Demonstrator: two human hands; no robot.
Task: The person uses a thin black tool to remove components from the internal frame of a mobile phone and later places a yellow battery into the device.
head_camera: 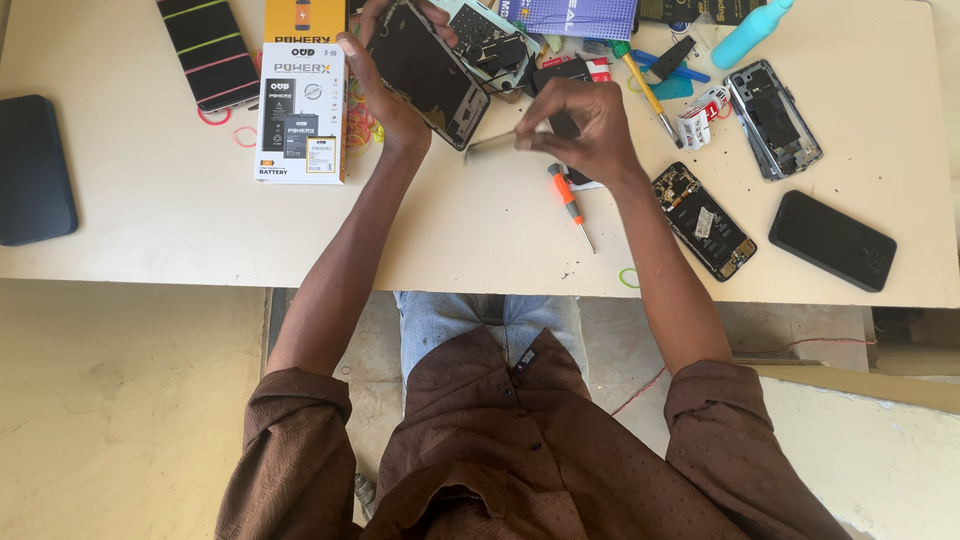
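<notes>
The left hand (385, 95) grips an opened phone (425, 70) by its near edge, fingers wrapped round the frame and tilting it up off the counter (150, 230) so the dark inner face shows. The right hand (590, 125) is closed in a pinch on a thin flat tool (500, 145), blurred, whose tip points at the lower corner of that phone, just short of the left fingers — whether it touches the frame I cannot tell.

Judging by how things lie, the work looks well under way but not finished: the phone held up is already open with its insides bare, and a detached board or cover piece (485, 45) lies just beyond the left fingers. Nothing shows it closed up again.

Just below the right fingers lies an orange-handled screwdriver (570, 205); further out past the right wrist sit another opened phone (705, 220), a dark closed phone (832, 240) and a grey bare phone frame (773, 118). Beyond the right fingers are a yellow-handled screwdriver (640, 85) and a turquoise bottle (750, 30). Beside the left wrist stands a white battery box (300, 115) — further out, a striped phone (210, 50) and a dark tablet (32, 170)
</notes>
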